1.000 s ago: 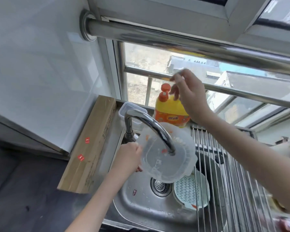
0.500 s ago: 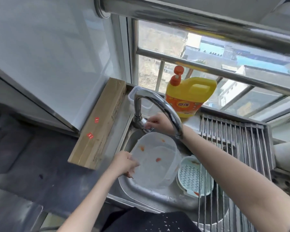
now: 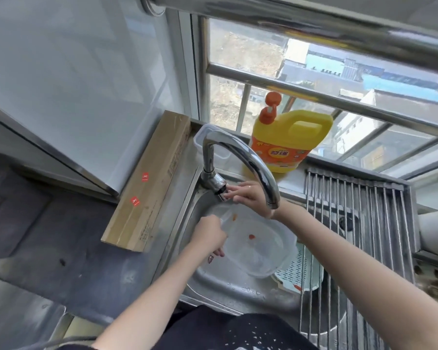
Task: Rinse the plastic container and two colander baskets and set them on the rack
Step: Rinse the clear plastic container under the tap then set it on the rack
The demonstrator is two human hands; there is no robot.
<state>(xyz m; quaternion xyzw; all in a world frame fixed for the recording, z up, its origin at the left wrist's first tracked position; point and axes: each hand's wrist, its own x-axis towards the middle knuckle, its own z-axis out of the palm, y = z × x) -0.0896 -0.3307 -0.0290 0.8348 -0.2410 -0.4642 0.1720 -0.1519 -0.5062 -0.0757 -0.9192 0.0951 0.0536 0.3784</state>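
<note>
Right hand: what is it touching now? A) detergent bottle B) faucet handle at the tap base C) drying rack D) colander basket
B: the right hand reaches under the spout with its fingers on the faucet handle, while the left hand holds the plastic container over the sink.

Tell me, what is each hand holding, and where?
Left hand holds the plastic container by its left rim. Right hand holds the tap lever.
</note>
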